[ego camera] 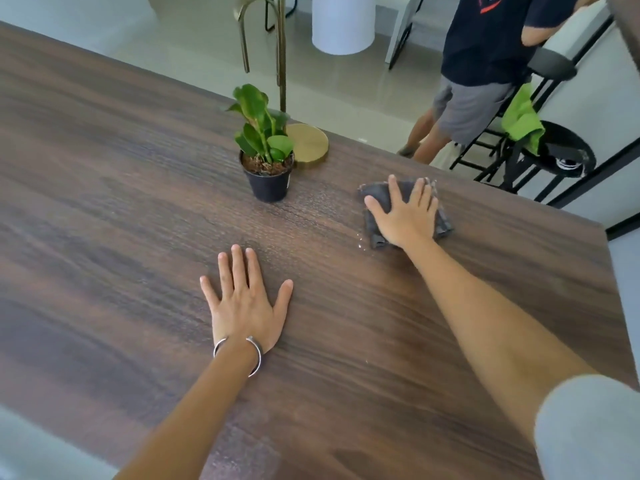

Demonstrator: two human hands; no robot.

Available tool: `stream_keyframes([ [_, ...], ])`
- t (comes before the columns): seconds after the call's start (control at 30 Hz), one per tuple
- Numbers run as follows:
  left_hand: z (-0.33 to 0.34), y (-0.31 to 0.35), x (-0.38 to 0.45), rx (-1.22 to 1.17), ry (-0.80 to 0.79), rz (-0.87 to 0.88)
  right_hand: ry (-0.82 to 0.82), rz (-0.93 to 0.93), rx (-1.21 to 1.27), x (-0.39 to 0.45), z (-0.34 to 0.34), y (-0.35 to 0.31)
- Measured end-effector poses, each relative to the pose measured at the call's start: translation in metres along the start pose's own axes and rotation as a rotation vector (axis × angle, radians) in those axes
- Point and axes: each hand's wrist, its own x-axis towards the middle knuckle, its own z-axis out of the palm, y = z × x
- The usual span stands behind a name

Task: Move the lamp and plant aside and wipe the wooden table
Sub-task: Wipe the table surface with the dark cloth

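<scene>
A dark wooden table (104,209) fills most of the view. A small green plant in a black pot (268,180) stands near the table's far edge, with the lamp's round brass base (310,143) right behind it and its thin brass stem rising out of view. My right hand (407,214) lies flat on a dark grey cloth (377,194), pressing it on the table to the right of the plant. My left hand (244,304) rests flat on the bare wood, fingers spread, holding nothing. A few water drops sit by the cloth.
Beyond the table's far edge a person in a dark shirt and grey shorts (474,84) stands by black stools (554,157), one carrying a green cloth (521,119). A white bin (343,24) stands on the tiled floor.
</scene>
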Motion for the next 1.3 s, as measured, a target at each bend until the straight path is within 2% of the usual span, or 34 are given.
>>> stream_keyframes([
  [0.07, -0.001, -0.003, -0.002, -0.003, -0.006, 0.021, -0.012, -0.266, -0.031, -0.048, 0.018, -0.018],
  [0.17, -0.004, -0.02, 0.006, -0.015, 0.024, 0.059, 0.007, -0.47, -0.015, -0.133, 0.038, 0.04],
  [0.23, -0.007, -0.034, 0.015, -0.016, 0.032, 0.042, -0.01, -0.377, -0.045, -0.14, 0.029, 0.099],
  [0.3, -0.008, -0.039, 0.02, -0.022, 0.032, 0.025, -0.029, -0.103, -0.067, -0.103, 0.006, 0.129],
  [0.4, -0.008, -0.036, 0.022, -0.022, 0.036, 0.012, 0.021, 0.235, 0.005, -0.022, -0.019, 0.097],
  [0.47, -0.007, -0.037, 0.022, -0.011, 0.03, 0.006, 0.032, 0.253, 0.041, 0.018, -0.017, 0.045],
  [0.53, -0.007, -0.038, 0.022, -0.007, 0.028, 0.012, 0.014, 0.076, 0.006, 0.024, -0.004, -0.014],
  [0.63, -0.009, -0.039, 0.02, -0.014, 0.018, 0.014, 0.001, -0.33, -0.047, -0.039, 0.025, -0.062],
  [0.7, -0.009, -0.038, 0.019, -0.019, 0.019, 0.022, 0.007, -0.55, -0.027, -0.106, 0.042, -0.038],
  [0.77, -0.009, -0.039, 0.019, -0.023, 0.019, 0.021, 0.014, -0.609, -0.033, -0.146, 0.046, 0.019],
  [0.8, -0.009, -0.039, 0.019, -0.025, 0.021, 0.019, 0.01, -0.555, -0.045, -0.146, 0.039, 0.048],
  [0.9, -0.009, -0.036, 0.021, -0.026, 0.022, 0.02, -0.013, -0.149, -0.053, -0.084, 0.006, 0.083],
  [0.97, -0.01, -0.036, 0.022, -0.023, 0.022, 0.018, 0.016, 0.086, -0.01, -0.027, -0.009, 0.057],
  [1.03, -0.01, -0.037, 0.021, -0.021, 0.019, 0.015, 0.029, 0.184, 0.03, 0.017, -0.012, 0.011],
  [1.1, -0.011, -0.037, 0.021, -0.02, 0.01, 0.017, 0.007, 0.079, 0.029, 0.026, -0.002, -0.041],
  [1.2, -0.012, -0.038, 0.021, -0.017, 0.001, 0.012, 0.003, -0.293, -0.003, -0.038, 0.031, -0.095],
  [1.3, -0.014, -0.037, 0.019, -0.021, -0.008, 0.021, 0.036, -0.554, 0.015, -0.145, 0.056, -0.062],
])
